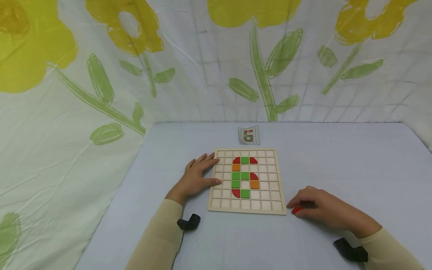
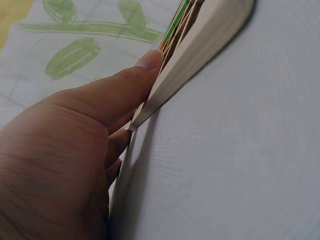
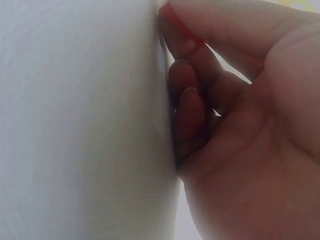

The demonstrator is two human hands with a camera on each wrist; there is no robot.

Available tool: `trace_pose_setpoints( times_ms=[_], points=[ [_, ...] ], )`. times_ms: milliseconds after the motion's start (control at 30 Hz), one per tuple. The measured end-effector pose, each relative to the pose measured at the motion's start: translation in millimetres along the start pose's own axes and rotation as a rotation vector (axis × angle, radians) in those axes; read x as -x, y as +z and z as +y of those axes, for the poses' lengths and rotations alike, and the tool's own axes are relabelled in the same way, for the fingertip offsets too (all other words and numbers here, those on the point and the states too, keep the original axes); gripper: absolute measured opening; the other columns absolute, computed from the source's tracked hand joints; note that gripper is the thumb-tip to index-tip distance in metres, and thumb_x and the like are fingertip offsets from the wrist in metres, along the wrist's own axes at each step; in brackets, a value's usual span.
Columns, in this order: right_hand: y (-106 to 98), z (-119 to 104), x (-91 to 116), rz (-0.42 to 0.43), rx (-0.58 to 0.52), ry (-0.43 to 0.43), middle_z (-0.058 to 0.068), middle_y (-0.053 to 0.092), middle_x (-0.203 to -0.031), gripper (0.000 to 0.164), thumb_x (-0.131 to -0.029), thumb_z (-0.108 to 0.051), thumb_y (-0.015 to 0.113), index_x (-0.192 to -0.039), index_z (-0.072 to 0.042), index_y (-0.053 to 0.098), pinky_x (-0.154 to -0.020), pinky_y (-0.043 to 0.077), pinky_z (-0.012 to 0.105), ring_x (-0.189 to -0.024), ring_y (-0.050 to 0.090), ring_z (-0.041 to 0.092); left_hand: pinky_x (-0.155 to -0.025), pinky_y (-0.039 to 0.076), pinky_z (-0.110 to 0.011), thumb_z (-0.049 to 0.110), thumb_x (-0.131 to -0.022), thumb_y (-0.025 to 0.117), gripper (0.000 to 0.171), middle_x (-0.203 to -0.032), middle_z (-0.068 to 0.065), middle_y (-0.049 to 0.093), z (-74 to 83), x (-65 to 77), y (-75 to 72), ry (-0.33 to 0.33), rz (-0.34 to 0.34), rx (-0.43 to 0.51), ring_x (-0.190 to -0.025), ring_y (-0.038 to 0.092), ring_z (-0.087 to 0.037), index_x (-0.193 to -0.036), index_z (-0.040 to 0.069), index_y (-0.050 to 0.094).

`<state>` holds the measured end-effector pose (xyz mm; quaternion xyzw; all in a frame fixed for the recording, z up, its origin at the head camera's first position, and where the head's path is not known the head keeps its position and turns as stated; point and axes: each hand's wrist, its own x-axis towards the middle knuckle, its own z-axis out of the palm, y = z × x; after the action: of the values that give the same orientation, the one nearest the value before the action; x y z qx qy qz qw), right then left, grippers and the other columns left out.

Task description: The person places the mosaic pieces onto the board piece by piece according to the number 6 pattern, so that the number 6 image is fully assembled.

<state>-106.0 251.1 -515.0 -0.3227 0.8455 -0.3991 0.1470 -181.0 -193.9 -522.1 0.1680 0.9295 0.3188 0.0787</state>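
A wooden grid board (image 1: pixel 281 212) lies on the table with red, green and orange tiles set in its cells. Among them are square green tiles (image 1: pixel 245 194) and red tiles with one rounded corner (image 1: pixel 254 176). My left hand (image 1: pixel 195 179) rests at the board's left edge, fingers extended, the thumb over the rim; the left wrist view shows this thumb (image 2: pixel 125 90) against the pale wood. Beyond the board's lower right corner, my right hand (image 1: pixel 327 208) pinches a red tile (image 1: pixel 297 210) between thumb and fingers, close over the table. Fingers partly cover that tile (image 3: pixel 182 25) in the right wrist view.
A small, slightly curled card (image 1: pixel 249 135) printed with a coloured grid pattern lies behind the board. The table has a pale cover (image 1: pixel 344 161). A white cloth with yellow flowers and green leaves (image 1: pixel 283 52) hangs behind. Black wrist mounts (image 1: pixel 351 250) sit by the sleeves.
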Motion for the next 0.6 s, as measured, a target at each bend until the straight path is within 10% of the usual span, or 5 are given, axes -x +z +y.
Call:
trace_pose_setpoints(
  times_ms=[600],
  points=[
    [-5.8, 1.4, 1.2, 0.173, -0.239, 0.147, 0.002, 0.074, -0.102, 0.006, -0.104, -0.010, 0.076, -0.111, -0.011, 0.075, -0.066, 0.055, 0.030, -0.085, 0.066, 0.019, -0.129, -0.003, -0.050, 0.047, -0.092, 0.087, 0.086, -0.176, 0.008, 0.029, -1.3, 0.1, -0.1, 0.010, 0.006, 0.008, -0.165, 0.012, -0.019, -0.165, 0.020, 0.051]
  ],
)
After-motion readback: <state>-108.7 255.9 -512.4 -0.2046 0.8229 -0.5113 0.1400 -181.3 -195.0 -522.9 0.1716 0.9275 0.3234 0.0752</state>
